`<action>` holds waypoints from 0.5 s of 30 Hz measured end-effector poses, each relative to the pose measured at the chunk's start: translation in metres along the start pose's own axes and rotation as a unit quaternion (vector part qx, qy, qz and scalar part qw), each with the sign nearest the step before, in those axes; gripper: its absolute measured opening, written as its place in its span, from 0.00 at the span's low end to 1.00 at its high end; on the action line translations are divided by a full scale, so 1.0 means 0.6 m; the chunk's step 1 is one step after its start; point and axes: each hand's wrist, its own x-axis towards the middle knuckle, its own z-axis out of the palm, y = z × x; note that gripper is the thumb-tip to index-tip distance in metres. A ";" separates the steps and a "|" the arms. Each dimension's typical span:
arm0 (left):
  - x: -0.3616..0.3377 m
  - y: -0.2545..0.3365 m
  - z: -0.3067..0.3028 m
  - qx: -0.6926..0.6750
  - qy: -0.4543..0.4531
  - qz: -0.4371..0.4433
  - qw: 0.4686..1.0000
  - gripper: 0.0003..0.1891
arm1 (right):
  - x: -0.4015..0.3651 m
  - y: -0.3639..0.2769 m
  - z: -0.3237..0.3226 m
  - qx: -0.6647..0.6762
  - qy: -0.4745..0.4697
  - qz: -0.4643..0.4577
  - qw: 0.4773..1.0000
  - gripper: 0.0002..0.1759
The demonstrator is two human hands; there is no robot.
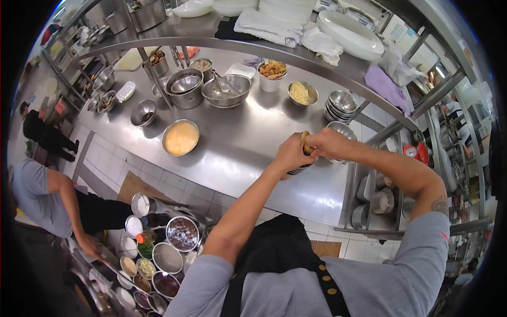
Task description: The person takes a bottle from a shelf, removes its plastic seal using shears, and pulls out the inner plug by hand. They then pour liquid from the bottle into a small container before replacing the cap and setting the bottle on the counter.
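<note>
Both of my hands meet over the right part of the steel counter, at a dark striped jar or bottle (299, 170) with a yellowish-brown top. My left hand (291, 154) is closed round its upper part. Against the top, my right hand (328, 143) has its fingers pressed together; what they pinch is too small to tell. Behind my right hand stand steel bowls (343, 128), partly hidden by it. A bowl of orange-yellow liquid (180, 137) sits to the left, and a bowl of yellow noodles (302, 93) lies beyond my hands.
The steel counter (237, 153) also holds a strainer bowl with a whisk (226, 91) and a container of orange food (272, 70). Overhead runs a steel shelf (206, 43) with plates and cloths. At lower left, a co-worker (47, 195) reaches toward ingredient tubs (168, 257).
</note>
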 end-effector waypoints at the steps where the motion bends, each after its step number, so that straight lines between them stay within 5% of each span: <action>1: -0.001 0.003 -0.002 -0.001 -0.001 -0.001 1.000 0.29 | -0.001 -0.001 0.001 -0.002 0.013 0.000 1.000 0.14; 9: 0.004 -0.002 0.004 -0.018 0.019 0.040 0.999 0.26 | -0.006 -0.009 -0.005 -0.008 0.036 0.019 0.999 0.14; 11: 0.004 0.002 -0.003 -0.021 -0.016 0.021 0.999 0.27 | 0.002 -0.002 -0.029 -0.019 -0.060 0.011 0.998 0.16; 15: 0.016 -0.013 -0.001 -0.032 -0.070 -0.003 0.997 0.29 | 0.007 0.016 -0.044 -0.060 -0.079 -0.054 0.994 0.17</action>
